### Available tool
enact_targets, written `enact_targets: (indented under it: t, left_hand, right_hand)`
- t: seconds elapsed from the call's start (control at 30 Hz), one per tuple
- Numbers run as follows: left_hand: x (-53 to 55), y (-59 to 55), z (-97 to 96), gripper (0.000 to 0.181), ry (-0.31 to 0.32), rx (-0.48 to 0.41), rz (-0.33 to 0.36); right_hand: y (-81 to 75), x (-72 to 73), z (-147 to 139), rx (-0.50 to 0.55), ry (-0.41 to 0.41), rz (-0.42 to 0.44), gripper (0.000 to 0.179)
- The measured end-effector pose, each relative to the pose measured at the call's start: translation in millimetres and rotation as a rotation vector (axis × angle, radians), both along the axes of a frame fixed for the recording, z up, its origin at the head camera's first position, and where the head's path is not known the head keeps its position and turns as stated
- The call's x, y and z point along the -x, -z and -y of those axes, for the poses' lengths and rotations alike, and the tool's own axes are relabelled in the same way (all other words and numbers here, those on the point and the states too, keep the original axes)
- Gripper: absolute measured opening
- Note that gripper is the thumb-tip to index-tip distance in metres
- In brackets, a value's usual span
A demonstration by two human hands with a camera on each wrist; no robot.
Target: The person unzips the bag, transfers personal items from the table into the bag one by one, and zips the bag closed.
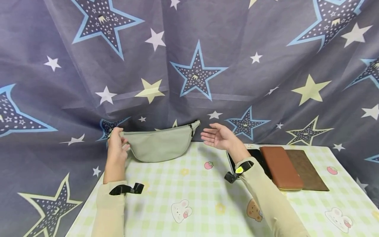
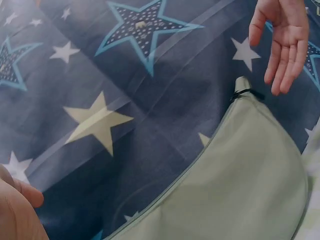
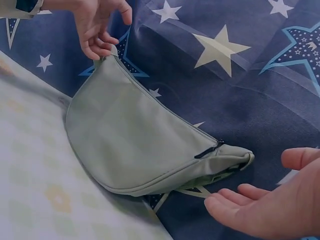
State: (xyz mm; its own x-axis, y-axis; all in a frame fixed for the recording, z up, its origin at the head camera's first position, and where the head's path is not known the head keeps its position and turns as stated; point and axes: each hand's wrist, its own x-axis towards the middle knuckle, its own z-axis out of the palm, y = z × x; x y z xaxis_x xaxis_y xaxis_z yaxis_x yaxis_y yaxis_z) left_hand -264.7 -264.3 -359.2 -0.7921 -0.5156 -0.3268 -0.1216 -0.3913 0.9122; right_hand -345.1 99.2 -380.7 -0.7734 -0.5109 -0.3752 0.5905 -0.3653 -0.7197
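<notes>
A sage-green crescent-shaped waist bag (image 1: 160, 144) stands upright at the table's back edge, against the curtain. Its dark zip runs along the top, with a black zipper pull (image 3: 210, 149) near the right end. My left hand (image 1: 116, 144) is at the bag's left end, fingers loosely bent and overlapping the end tab in the right wrist view, thumb apart from them. Just off the bag's right end, my right hand (image 1: 220, 136) is held up, palm towards the bag, its fingers extended and holding nothing.
On the right side of the table lie a black flat item (image 1: 257, 158), partly behind the right forearm, an orange-brown zip wallet (image 1: 281, 168) and a dark brown flat leather piece (image 1: 308, 169). A star-patterned curtain (image 1: 183, 108) hangs behind the checked tablecloth (image 1: 160, 204).
</notes>
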Motion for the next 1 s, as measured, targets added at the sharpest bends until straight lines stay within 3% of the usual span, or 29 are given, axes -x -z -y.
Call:
enact_targets:
  t: [0.17,0.33,0.43,0.77,0.93,1.0]
  left_hand:
    - [1.4,-1.5,7.7,0.025,0.007,-0.096,0.062]
    - [2.4,-4.2,17.0,0.079,0.145,-0.157,0.097]
    - [3.8,-2.7,25.4,0.087,0.198,-0.195,0.101]
    - [3.8,12.6,46.2,0.072,0.312,-0.308,0.041]
    - [1.1,13.1,48.1,0.069,0.331,-0.329,0.024]
    - [0.3,13.7,48.7,0.057,0.321,-0.349,0.019]
  right_hand:
    - [0.3,3.8,6.1,-0.023,0.017,0.025,0.066]
    - [0.3,10.1,13.8,-0.030,-0.009,0.023,0.071]
    - [2.0,14.7,19.5,-0.021,-0.039,0.006,0.074]
    - [14.2,19.7,35.5,-0.037,-0.116,0.006,0.075]
    - [15.7,19.8,38.8,-0.022,-0.121,0.016,0.075]
    - [15.9,20.2,39.6,-0.016,-0.118,0.022,0.074]
